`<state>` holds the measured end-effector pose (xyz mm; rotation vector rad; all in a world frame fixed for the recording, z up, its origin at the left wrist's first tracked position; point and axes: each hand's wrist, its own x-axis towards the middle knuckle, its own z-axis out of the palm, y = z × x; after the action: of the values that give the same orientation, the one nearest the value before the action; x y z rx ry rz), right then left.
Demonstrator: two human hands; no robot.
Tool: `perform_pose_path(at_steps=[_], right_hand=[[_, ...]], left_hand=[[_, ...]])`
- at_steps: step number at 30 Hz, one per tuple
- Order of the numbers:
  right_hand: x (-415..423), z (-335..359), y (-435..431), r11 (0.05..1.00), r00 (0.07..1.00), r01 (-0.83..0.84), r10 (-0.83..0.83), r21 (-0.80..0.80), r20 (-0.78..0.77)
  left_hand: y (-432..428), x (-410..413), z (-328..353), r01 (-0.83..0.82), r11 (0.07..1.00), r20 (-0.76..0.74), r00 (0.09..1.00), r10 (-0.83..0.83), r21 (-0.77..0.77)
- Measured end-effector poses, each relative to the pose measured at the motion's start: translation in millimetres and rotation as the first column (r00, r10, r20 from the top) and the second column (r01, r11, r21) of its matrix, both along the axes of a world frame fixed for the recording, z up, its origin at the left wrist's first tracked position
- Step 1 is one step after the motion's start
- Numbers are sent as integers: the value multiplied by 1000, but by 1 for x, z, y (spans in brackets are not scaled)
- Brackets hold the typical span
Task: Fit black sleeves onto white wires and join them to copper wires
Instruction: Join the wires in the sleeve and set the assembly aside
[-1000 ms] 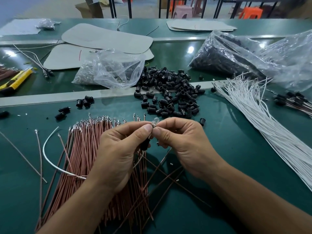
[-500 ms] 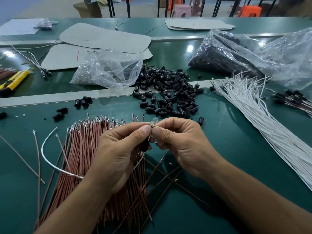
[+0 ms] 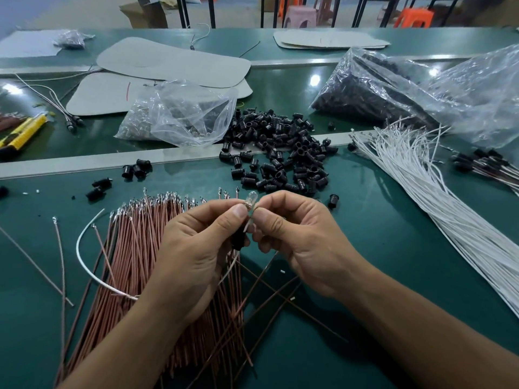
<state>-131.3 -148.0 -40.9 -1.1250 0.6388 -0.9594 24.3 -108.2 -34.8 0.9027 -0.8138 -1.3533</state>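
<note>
My left hand (image 3: 196, 248) and my right hand (image 3: 297, 242) meet over the green table, both pinching a small clear bulb (image 3: 250, 198) between thumb and forefinger. Below the bulb a black sleeve (image 3: 238, 238) sits on a white wire (image 3: 84, 265) that loops out left from under my left hand. A thin copper wire (image 3: 269, 265) runs down from my right fingers. A bundle of copper wires (image 3: 134, 248) lies under my left hand. Loose black sleeves (image 3: 280, 153) are heaped behind my hands. White wires (image 3: 438, 209) fan out at the right.
A clear bag of small parts (image 3: 179, 116) lies at the back centre and a bigger bag of black parts (image 3: 393, 91) at the back right. Finished sleeved wires (image 3: 488, 167) lie at the far right. A yellow knife (image 3: 22, 133) sits at the left edge.
Both hands stay together at the same spot with the bulb between them; only small finger shifts show.
</note>
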Motion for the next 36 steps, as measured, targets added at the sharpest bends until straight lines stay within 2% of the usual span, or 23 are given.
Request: perform_pose_path(at_steps=[7, 26, 30, 36], right_hand=[[4, -5, 3, 997, 999, 16, -19, -78, -29], [6, -1, 8, 995, 998, 62, -64, -82, -22], [9, -1, 11, 987, 990, 127, -132, -93, -48], [11, -4, 9, 983, 984, 166, -171, -76, -58]], left_hand=[[1, -1, 6, -15, 1000, -56, 998, 15, -11], [1, -5, 2, -49, 999, -84, 995, 48, -5], [-1, -6, 0, -78, 997, -65, 995, 78, -9], [0, -4, -1, -37, 999, -70, 997, 37, -4]])
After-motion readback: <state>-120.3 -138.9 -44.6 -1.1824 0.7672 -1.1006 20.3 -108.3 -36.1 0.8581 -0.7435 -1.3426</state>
